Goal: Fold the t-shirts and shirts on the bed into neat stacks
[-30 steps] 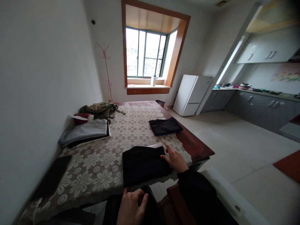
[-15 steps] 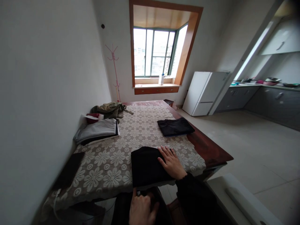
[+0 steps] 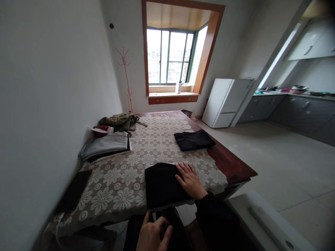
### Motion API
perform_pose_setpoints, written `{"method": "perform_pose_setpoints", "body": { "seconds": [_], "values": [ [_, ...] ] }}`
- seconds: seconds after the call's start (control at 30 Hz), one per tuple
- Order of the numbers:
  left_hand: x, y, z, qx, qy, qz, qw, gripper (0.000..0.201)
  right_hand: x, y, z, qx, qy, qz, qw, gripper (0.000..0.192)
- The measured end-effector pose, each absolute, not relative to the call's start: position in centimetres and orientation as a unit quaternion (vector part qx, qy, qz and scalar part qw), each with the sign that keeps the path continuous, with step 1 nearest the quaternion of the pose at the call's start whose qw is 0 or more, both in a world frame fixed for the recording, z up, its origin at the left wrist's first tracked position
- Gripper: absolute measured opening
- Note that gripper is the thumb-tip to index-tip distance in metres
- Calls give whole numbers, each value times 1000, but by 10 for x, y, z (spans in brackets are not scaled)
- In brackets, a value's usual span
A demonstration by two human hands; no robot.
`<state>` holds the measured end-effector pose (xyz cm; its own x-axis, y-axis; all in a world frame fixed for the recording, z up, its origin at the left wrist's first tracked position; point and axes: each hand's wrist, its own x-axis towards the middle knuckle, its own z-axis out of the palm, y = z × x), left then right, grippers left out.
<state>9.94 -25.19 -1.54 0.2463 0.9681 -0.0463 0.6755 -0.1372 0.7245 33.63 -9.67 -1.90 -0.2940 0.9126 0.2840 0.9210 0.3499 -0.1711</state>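
Item: black folded garment [image 3: 161, 184], flat on the floral tablecloth [image 3: 117, 184], at the cloth's near edge, right of middle.

Progress, as judged from how things lie — this piece appears folded into a neat rectangle and is being pressed flat. A second black folded garment [image 3: 194, 139] lies farther along the tablecloth near its right edge, apparently finished. By the cloth's left edge, against the wall, sits a stack of grey and dark folded clothes [image 3: 107, 148]; beyond it an olive bundle [image 3: 119, 120] lies crumpled, seemingly not yet folded. More dark fabric [image 3: 172, 226] hangs below the near edge of the tablecloth, so some work looks to be left.

Hands:
- Right hand [image 3: 190, 181] — flat, palm down, fingers spread and extended, resting on the right side of the near garment, fingertips reaching onto the tablecloth past its far corner. It grips nothing.
- Left hand [image 3: 153, 235] — below the cloth's near edge, fingers loosely curled over the dark fabric there; whether it truly clamps the cloth cannot be told.

Other entries: a dark flat object [image 3: 74, 190] at the tablecloth's near left corner; a red-and-white item [image 3: 102, 130] beside the olive bundle.
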Motion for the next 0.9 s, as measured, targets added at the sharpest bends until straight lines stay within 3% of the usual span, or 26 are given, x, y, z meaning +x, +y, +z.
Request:
{"method": "perform_pose_setpoints", "body": {
  "seconds": [0.17, 0.37, 0.5, 0.67, 0.83, 0.9],
  "values": [
    [76, -252, -14, 565, 618, 337, 430, 55, 335, -98, -17, -567, -806, -13, 168, 58],
    [67, -235, -21, 422, 620, 403, 524, 70, 338, -98, -14, -561, -813, 5, 158, 68],
    [70, -226, -26, 397, 618, 418, 535, 73, 337, -103, -2, -555, -816, 8, 161, 77],
    [73, -222, -34, 368, 610, 432, 553, 71, 304, -136, 16, -486, -845, -11, 222, 62],
    [75, -222, -28, 398, 619, 443, 512, 68, 266, -165, 8, -353, -912, 27, 206, 81],
    [75, -222, -23, 412, 621, 450, 492, 66, 264, -166, 2, -340, -919, 25, 198, 79]
  ]
}}
